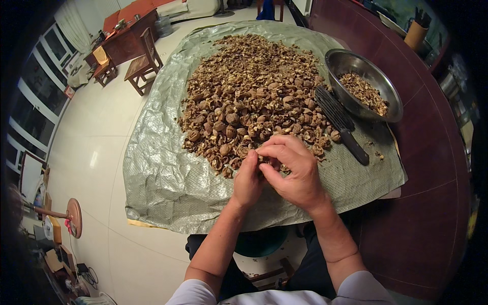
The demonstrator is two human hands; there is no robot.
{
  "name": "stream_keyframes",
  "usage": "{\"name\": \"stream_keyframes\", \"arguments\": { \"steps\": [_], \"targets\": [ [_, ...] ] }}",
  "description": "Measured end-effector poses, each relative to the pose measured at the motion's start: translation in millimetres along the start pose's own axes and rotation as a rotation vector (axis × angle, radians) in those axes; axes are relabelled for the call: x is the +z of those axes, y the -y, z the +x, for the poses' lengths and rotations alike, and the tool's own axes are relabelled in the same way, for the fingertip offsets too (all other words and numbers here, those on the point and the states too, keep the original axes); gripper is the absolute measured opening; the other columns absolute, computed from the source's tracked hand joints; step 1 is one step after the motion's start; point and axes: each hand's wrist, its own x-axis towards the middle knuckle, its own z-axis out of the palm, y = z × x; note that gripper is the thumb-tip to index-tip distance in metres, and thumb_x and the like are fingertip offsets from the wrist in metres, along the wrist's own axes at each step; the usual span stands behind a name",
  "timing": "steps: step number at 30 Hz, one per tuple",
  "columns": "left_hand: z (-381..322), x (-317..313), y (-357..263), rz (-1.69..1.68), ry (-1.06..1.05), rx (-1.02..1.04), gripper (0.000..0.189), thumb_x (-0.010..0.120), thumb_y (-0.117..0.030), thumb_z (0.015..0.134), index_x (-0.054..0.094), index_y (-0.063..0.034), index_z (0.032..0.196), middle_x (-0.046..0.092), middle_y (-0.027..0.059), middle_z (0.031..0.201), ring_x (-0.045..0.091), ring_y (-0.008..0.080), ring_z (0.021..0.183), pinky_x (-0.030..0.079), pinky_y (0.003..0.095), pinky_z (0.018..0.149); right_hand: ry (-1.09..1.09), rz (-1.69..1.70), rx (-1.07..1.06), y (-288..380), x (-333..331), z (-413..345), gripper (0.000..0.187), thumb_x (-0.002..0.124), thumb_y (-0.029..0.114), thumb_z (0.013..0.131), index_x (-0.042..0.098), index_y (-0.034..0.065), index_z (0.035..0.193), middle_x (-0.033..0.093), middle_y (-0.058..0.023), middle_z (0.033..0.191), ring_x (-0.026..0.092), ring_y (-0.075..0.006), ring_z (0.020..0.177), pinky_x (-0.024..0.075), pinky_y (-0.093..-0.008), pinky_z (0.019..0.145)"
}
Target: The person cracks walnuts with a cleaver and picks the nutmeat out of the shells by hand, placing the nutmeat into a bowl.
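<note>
My left hand (248, 181) and my right hand (295, 173) meet over the near edge of a heap of cracked walnuts and shells (251, 91). The left hand is half curled, its thumb upright. Against that thumb's tip rest the right forefinger's tip, with the right thumb bent in just below. A small walnut piece seems pinched between the hands, mostly hidden by the fingers. The heap lies on a crinkled grey-green woven plastic sheet (164, 179). Right of it is a black-handled tool (341, 122) with a wide ribbed head.
A steel bowl (394, 101) tilts at the right, with walnut kernels (364, 93) inside. Dark red tabletop (415, 213) extends rightward. Below the sheet's front edge sits a dark green basin (261, 244) between my legs. Wooden chairs (143, 65) stand farther off on the left.
</note>
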Motion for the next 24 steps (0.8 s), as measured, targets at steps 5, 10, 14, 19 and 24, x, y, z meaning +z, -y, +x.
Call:
{"name": "stream_keyframes", "arguments": {
  "steps": [5,10,14,19,24],
  "targets": [
    [1,5,-4,-0.040,-0.077,-0.041,0.040,0.022,-0.034,0.094,0.049,-0.0049,0.088,0.049,0.0034,0.078,0.044,0.0106,0.071,0.037,0.0235,0.063,-0.013,-0.022,0.015,-3,6,-3,0.023,0.065,0.001,0.063,0.059,0.0049,0.086,0.057,-0.0098,0.085,0.056,-0.0268,0.079,0.0460,-0.0341,0.071],
    [6,1,-1,-0.122,-0.122,-0.123,0.040,0.022,-0.034,0.095,0.049,-0.0059,0.087,0.049,0.0022,0.074,0.043,0.0083,0.064,0.033,0.0217,0.054,-0.019,-0.091,-0.054,-12,10,-4,0.024,0.065,0.002,0.063,0.058,0.0041,0.086,0.057,-0.0097,0.084,0.055,-0.0274,0.079,0.0454,-0.0351,0.072],
    [8,0,2,-0.129,-0.117,-0.182,0.039,0.023,-0.035,0.095,0.050,-0.0061,0.090,0.049,0.0015,0.075,0.039,0.0067,0.060,0.030,0.0189,0.050,-0.021,-0.075,-0.015,-18,10,-5,0.024,0.066,0.002,0.062,0.058,0.0040,0.085,0.057,-0.0096,0.085,0.055,-0.0272,0.080,0.0453,-0.0351,0.071],
    [6,1,-5,-0.059,0.029,-0.029,0.038,0.028,-0.037,0.094,0.049,-0.0068,0.105,0.049,0.0009,0.082,0.037,0.0054,0.059,0.028,0.0170,0.050,-0.103,-0.201,-0.076,-16,5,1,0.027,0.069,0.005,0.061,0.058,0.0050,0.085,0.057,-0.0088,0.086,0.055,-0.0268,0.082,0.0456,-0.0354,0.073],
    [7,8,-10,0.061,0.009,0.067,0.038,0.048,-0.022,0.085,0.044,-0.0047,0.119,0.050,0.0043,0.096,0.046,0.0045,0.068,0.032,0.0152,0.052,-0.181,-0.297,-0.081,-23,-1,-2,0.031,0.072,0.007,0.058,0.056,0.0057,0.083,0.057,-0.0084,0.086,0.056,-0.0265,0.084,0.0470,-0.0349,0.072]
  ]
}}
